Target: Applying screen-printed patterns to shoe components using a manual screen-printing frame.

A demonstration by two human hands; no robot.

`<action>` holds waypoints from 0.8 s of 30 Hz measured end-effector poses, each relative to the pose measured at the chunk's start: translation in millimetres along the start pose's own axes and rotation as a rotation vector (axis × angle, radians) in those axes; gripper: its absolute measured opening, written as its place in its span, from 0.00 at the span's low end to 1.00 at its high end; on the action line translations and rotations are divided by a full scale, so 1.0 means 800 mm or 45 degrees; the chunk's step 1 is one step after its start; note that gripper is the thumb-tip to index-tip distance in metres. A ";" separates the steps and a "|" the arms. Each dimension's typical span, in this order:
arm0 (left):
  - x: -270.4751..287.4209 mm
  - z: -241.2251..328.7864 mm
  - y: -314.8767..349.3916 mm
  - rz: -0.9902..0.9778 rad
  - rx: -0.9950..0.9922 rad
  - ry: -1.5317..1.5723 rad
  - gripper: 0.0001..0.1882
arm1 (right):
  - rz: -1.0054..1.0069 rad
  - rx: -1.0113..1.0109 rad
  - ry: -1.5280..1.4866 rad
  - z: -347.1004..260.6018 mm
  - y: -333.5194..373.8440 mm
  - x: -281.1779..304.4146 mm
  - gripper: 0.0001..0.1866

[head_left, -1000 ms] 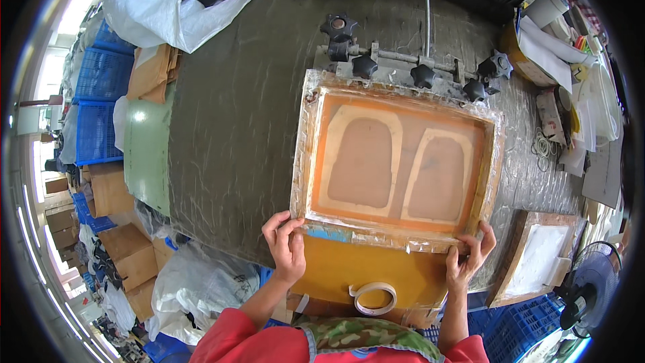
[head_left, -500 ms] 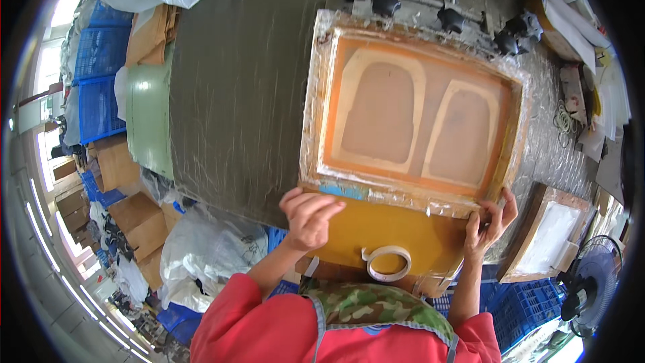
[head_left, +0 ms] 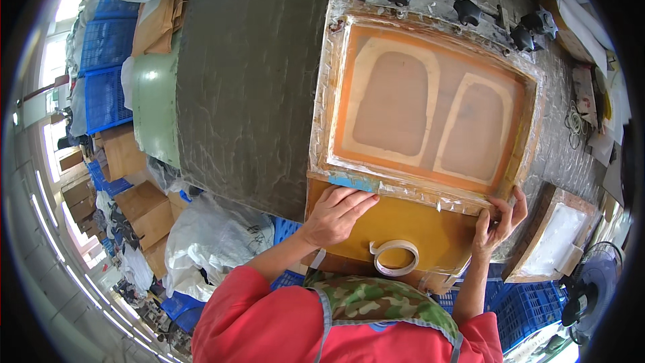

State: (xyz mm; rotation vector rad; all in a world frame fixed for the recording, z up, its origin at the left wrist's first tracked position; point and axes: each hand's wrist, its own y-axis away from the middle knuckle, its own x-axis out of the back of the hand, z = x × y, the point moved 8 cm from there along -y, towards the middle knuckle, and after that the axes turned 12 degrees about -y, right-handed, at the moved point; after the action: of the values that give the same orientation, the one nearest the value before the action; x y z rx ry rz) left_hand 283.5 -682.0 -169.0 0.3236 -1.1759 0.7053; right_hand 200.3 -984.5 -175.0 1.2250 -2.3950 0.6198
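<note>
A wooden screen-printing frame (head_left: 321, 128) fills the middle. Its mesh has an orange border and two pale arch-shaped outlines. At the frame's near right corner, my right hand (head_left: 498, 224) grips the edge, thumb on the near side and fingers bent over the corner. My left hand (head_left: 338, 218) is closed, with bent fingers close together, just at the frame's near edge beside a blue patch (head_left: 353, 182). Whatever lies under those fingers is hidden. Below both hands is an amber board (head_left: 410, 228), with a roll of pale tape (head_left: 396, 257) on its near part.
Black star-shaped knobs (head_left: 467, 11) on a metal bar stand behind the frame. A smaller framed panel (head_left: 552, 235) leans at right, near a fan (head_left: 594, 289). The dark tabletop (head_left: 248, 87) stretches left. Blue crates (head_left: 107, 101) and cardboard boxes (head_left: 144, 205) stand beyond it.
My left hand has moved right, from the board's left corner to along the frame's near edge. My right hand keeps its hold on the corner. The whole view has shifted slightly.
</note>
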 end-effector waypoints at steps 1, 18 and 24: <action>-0.001 0.000 0.000 -0.002 0.001 -0.002 0.21 | 0.001 0.042 0.013 -0.003 -0.001 0.000 0.12; -0.042 0.013 0.004 -0.398 0.056 -0.220 0.27 | 0.057 0.124 0.072 -0.010 0.006 0.010 0.14; -0.042 0.012 0.003 -0.415 0.153 -0.264 0.27 | 0.052 0.093 0.061 -0.011 0.007 0.013 0.17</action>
State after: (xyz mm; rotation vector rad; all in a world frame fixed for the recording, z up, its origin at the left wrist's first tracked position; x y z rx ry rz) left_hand 267.8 -697.0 -196.8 0.6858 -1.2410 0.4646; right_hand 190.9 -983.5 -163.7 1.1798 -2.3821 0.7470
